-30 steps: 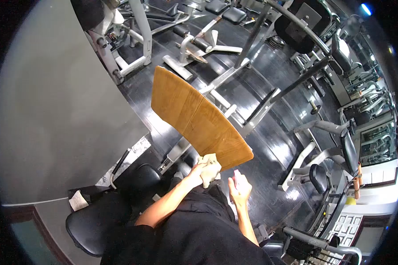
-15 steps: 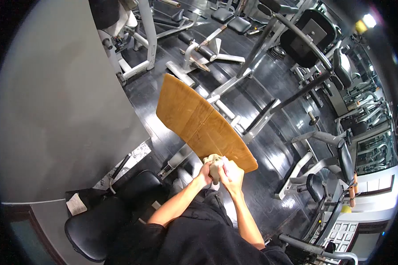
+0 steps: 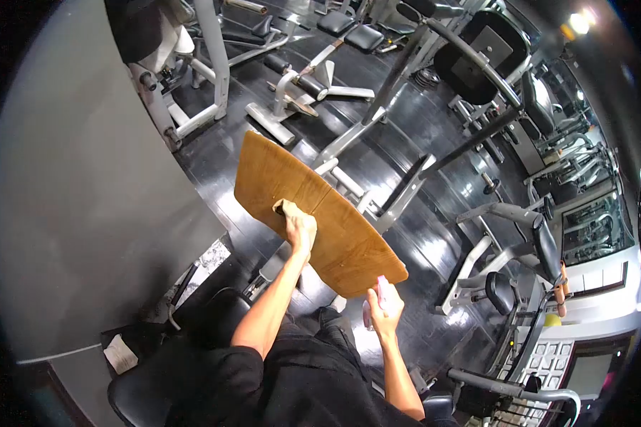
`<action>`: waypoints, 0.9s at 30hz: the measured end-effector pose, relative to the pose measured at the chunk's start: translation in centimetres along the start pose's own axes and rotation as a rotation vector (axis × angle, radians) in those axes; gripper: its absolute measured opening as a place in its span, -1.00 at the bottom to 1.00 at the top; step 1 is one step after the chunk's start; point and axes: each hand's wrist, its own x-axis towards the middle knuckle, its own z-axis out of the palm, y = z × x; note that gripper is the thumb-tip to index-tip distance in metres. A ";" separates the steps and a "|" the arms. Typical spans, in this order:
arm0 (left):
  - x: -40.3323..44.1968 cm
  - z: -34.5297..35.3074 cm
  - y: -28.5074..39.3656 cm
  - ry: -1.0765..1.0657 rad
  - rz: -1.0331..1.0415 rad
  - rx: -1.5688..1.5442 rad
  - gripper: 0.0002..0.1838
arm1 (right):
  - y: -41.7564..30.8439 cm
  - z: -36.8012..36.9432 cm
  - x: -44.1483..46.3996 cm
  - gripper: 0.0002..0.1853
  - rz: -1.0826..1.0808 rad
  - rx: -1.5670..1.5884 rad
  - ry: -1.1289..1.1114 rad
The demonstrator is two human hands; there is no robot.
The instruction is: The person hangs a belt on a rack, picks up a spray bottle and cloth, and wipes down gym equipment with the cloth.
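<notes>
A curved wooden tabletop (image 3: pixel 338 231) with a seam across it stands in front of me. My left hand (image 3: pixel 301 229) presses on its left half, fingers closed around a bunched cloth (image 3: pixel 278 205) that is mostly hidden under them. Just off the tabletop's lower right corner, my right hand (image 3: pixel 387 313) grips a spray bottle (image 3: pixel 382 283) with a pink head. Part of its clear body shows beside the fingers.
A grey wall (image 3: pixel 71 192) rises on the left. Beyond the tabletop, weight machines (image 3: pixel 292 99) stand on a dark shiny floor. Another padded machine (image 3: pixel 506 249) is to the right. A folded beige cloth (image 3: pixel 121 354) lies by a black seat at lower left.
My hands, earlier together at the tabletop's near edge, have parted. The left has carried the cloth up and left onto the wood; the right has drawn down with the spray bottle.
</notes>
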 end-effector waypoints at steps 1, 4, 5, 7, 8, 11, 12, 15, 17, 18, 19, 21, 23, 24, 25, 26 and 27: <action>-0.3 0.2 -1.5 -0.038 0.083 0.311 -0.54 | 0.7 -0.5 -0.6 -0.68 0.011 -0.007 0.003; -6.2 0.8 -4.0 -0.188 0.180 0.721 -0.37 | 1.6 -1.4 -2.1 -0.85 0.179 0.012 0.013; -8.7 1.1 -5.2 -0.169 0.145 0.738 -0.37 | 1.3 -1.7 -2.3 -0.85 0.183 0.005 0.018; -13.0 -1.4 -11.5 -0.093 -0.040 0.802 -0.35 | 0.6 -2.0 -2.5 -0.92 0.303 0.040 0.003; -13.9 -1.4 -10.8 -0.076 -0.571 0.773 -0.36 | 0.9 -2.0 -2.7 -0.90 0.295 0.051 0.026; -14.7 -1.7 -12.6 0.043 -0.717 0.628 -0.37 | 0.2 -2.8 -2.6 -0.91 0.321 0.060 0.055; -14.7 -1.3 -13.5 0.036 -0.721 0.631 -0.37 | 0.5 -3.0 -2.7 -0.91 0.325 0.057 0.062; -15.0 0.1 -13.7 -0.108 -0.390 0.574 -0.35 | 2.0 -3.4 -3.4 -0.91 0.224 0.034 0.077; -16.4 4.5 -6.5 -0.314 -0.103 0.399 -0.32 | 2.8 -3.6 -3.8 -0.90 0.232 0.016 0.102; -17.0 5.0 -5.6 -0.435 0.038 0.525 -0.32 | 2.7 -3.7 -3.7 -0.90 0.233 0.014 0.104; -16.9 5.8 -4.2 -0.515 0.324 0.680 -0.33 | 2.4 -3.7 -3.6 -0.90 0.239 0.025 0.103; -16.3 4.7 -3.7 -0.721 0.300 0.995 -0.36 | 1.9 -3.9 -3.7 -0.90 0.244 0.031 0.100; -13.8 2.0 -4.5 -0.867 0.561 1.121 -0.42 | 1.8 -4.0 -3.5 -0.90 0.267 0.052 0.104; -12.9 0.6 -5.2 -0.861 0.468 1.117 -0.41 | 2.0 -4.1 -3.4 -0.90 0.263 0.052 0.102; -12.4 -0.2 -4.7 -0.854 0.374 1.114 -0.39 | 2.1 -4.1 -3.5 -0.90 0.261 0.045 0.108; -12.2 -0.7 -4.4 -0.763 0.410 1.024 -0.37 | 2.2 -4.0 -3.6 -0.90 0.260 0.039 0.111; -12.0 -1.8 -6.1 -0.683 0.380 0.963 -0.39 | 2.4 -4.0 -3.8 -0.90 0.259 0.043 0.104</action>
